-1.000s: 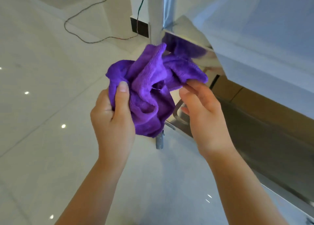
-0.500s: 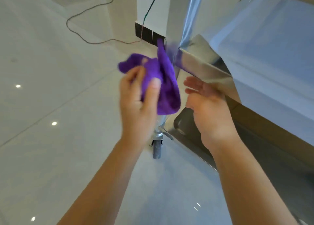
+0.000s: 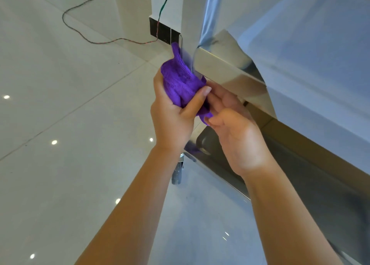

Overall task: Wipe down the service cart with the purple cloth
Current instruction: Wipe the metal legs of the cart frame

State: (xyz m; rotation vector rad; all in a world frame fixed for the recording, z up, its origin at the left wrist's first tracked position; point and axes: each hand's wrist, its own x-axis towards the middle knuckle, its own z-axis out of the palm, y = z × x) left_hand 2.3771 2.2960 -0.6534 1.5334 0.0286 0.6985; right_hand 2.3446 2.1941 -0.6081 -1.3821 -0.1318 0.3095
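Left hand grips purple cloth against cart post; right hand touches cloth.

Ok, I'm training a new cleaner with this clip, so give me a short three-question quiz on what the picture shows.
1. True or false: the left hand grips the purple cloth.
2. Which part of the service cart does the cloth touch? A) the caster wheel B) the upright corner post C) the lower shelf
3. Fill in: a thin ___ lies in loops on the tiled floor.

Key: 1 true; 2 B; 3 cable. Note that the right hand lies open beside the cloth's lower end.
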